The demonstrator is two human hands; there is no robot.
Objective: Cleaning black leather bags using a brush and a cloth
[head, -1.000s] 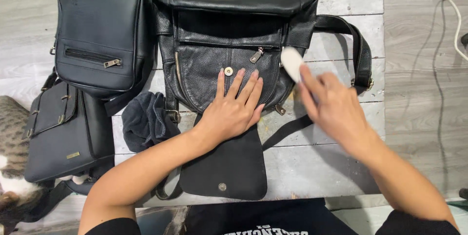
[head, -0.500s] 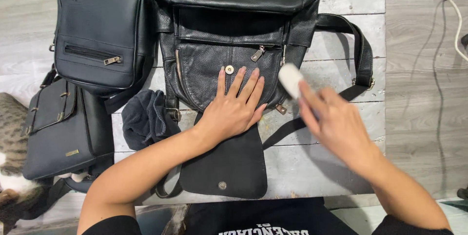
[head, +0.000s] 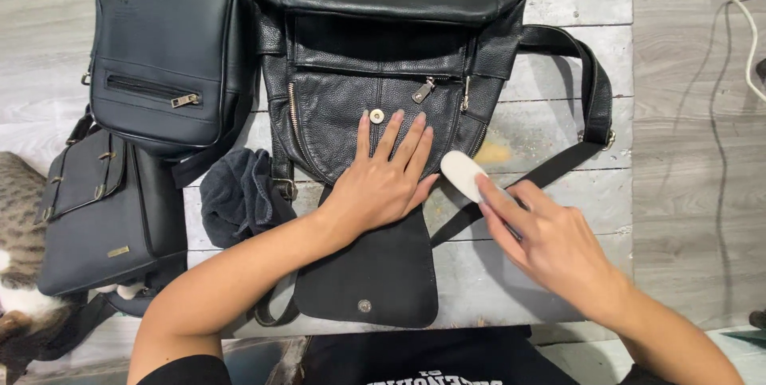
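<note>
Left hand flat, fingers spread, pinning black leather bag; right hand pinches white sponge at the bag's near-right corner; wiping seems mid-way.

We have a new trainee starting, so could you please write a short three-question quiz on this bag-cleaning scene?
1. True or false: the left hand lies flat on the middle bag.
2. What does the right hand hold? A) white oval pad B) grey cloth C) strap
3. What animal is at the left edge?

Key:
1. True
2. A, the white oval pad
3. A cat
</note>
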